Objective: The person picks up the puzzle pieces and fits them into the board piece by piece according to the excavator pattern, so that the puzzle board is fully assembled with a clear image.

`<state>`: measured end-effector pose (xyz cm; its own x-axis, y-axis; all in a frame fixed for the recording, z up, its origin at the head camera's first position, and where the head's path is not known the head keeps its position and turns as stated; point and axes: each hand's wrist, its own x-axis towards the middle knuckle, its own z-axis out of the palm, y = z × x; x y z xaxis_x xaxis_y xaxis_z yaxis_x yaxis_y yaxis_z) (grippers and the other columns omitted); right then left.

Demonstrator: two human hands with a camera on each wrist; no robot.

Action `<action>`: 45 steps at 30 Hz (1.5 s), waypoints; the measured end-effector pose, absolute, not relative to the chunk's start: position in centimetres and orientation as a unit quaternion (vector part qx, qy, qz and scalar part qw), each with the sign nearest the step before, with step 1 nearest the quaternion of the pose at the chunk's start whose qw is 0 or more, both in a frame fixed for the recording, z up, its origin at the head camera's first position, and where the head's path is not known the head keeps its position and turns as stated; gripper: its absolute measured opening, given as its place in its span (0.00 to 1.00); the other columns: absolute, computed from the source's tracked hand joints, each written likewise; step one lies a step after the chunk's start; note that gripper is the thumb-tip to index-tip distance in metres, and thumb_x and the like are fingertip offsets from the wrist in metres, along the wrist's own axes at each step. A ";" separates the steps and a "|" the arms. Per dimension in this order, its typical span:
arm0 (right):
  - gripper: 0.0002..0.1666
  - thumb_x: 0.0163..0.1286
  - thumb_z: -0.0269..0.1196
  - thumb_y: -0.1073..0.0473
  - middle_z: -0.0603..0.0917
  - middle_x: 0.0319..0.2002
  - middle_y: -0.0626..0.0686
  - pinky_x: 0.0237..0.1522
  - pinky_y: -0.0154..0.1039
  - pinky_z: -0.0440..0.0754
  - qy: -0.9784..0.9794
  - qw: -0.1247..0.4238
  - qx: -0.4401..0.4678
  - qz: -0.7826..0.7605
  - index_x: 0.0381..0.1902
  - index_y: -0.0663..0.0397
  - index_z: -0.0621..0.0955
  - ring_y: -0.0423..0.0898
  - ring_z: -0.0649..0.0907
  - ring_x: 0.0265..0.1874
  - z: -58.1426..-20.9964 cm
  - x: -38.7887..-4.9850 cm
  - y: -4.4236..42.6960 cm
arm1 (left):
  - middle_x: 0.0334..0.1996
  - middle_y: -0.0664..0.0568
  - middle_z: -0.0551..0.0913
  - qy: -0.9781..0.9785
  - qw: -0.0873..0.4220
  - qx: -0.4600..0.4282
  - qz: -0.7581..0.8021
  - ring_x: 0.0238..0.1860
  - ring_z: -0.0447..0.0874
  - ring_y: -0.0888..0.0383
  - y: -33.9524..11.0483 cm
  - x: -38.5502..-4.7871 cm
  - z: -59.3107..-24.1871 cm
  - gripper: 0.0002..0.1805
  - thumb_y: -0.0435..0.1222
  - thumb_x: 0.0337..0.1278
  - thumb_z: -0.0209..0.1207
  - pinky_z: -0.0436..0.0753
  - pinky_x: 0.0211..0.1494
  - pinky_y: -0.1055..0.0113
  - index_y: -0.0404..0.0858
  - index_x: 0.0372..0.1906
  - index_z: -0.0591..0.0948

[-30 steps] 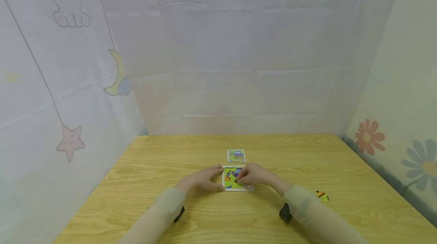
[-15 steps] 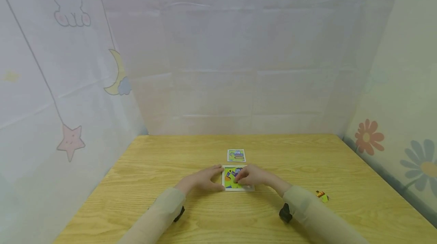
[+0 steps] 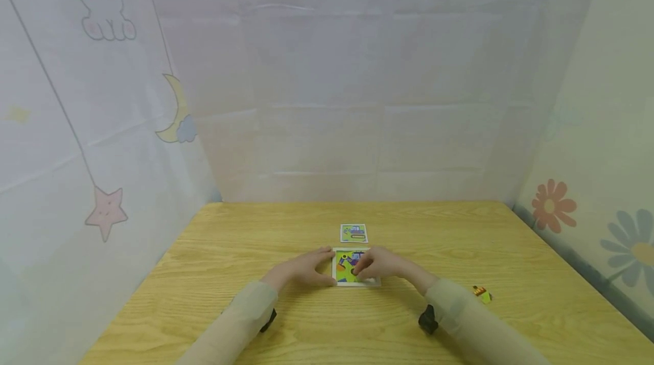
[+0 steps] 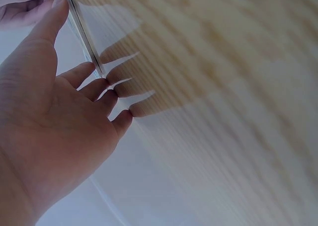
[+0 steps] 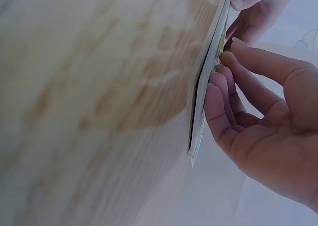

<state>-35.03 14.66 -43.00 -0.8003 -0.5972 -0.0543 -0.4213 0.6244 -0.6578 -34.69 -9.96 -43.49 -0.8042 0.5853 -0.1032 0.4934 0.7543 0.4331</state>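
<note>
A square puzzle board (image 3: pixel 343 284) with a pale frame and a yellow-green excavator picture lies flat on the table. My left hand (image 3: pixel 306 268) lies against its left side, thumb and fingers spread at the edge; in the left wrist view the fingertips meet the board's rim (image 4: pixel 84 32). Over the picture's right half, my right hand (image 3: pixel 380 263) has its fingers bent and pinches a small dark-marked puzzle piece (image 3: pixel 353 272) at the board's surface. The right wrist view shows thumb and index close together, the other fingers curled at the rim; the piece is mostly hidden there.
Just behind the board lies a small picture card (image 3: pixel 353 233) of a similar excavator. Several loose puzzle pieces (image 3: pixel 482 294) lie to the right, beside the right forearm. The wooden table (image 3: pixel 245 229) ends at hanging printed cloths at the back and sides.
The right fingertips shift slightly over the picture; the dark mark beside them goes out of sight half a second ago and shows again now. The left hand and board stay put.
</note>
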 end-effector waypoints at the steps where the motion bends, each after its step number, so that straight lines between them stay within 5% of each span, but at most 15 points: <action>1: 0.06 0.61 0.65 0.59 0.86 0.34 0.46 0.34 0.34 0.77 0.889 0.134 -0.291 -0.328 0.35 0.52 0.86 0.39 0.79 0.32 -43.1 -35.0 14.8 | 0.73 0.43 0.52 0.929 0.117 0.291 0.196 0.73 0.51 0.45 -9.9 -34.7 -43.5 0.43 0.54 0.56 0.59 0.55 0.73 0.48 0.38 0.71 0.59; 20: 0.16 0.66 0.62 0.54 0.84 0.44 0.54 0.39 0.38 0.81 0.882 0.073 -0.287 -0.366 0.46 0.59 0.81 0.46 0.81 0.43 -41.7 -34.0 21.7 | 0.73 0.42 0.52 0.928 0.118 0.291 0.202 0.73 0.50 0.45 -9.8 -34.4 -43.8 0.44 0.53 0.56 0.60 0.54 0.74 0.50 0.36 0.72 0.57; 35: 0.15 0.66 0.60 0.49 0.84 0.41 0.48 0.38 0.33 0.80 0.890 0.015 -0.287 -0.355 0.45 0.50 0.81 0.37 0.81 0.38 -41.0 -32.4 26.5 | 0.74 0.43 0.50 0.927 0.122 0.294 0.199 0.73 0.49 0.45 -9.9 -34.6 -44.0 0.43 0.54 0.57 0.59 0.54 0.74 0.49 0.38 0.72 0.58; 45: 0.16 0.67 0.60 0.51 0.84 0.41 0.50 0.38 0.33 0.81 0.895 -0.005 -0.284 -0.345 0.47 0.55 0.81 0.34 0.81 0.38 -40.5 -30.8 30.1 | 0.74 0.44 0.51 0.928 0.119 0.291 0.198 0.73 0.49 0.45 -9.9 -34.5 -43.5 0.43 0.54 0.57 0.59 0.53 0.74 0.49 0.39 0.72 0.58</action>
<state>-30.84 30.10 -40.54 -0.8387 -0.5048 0.2044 -0.5112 0.6005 -0.6149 -34.49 -9.85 -43.47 -0.8028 0.5868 -0.1054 0.4925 0.7523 0.4376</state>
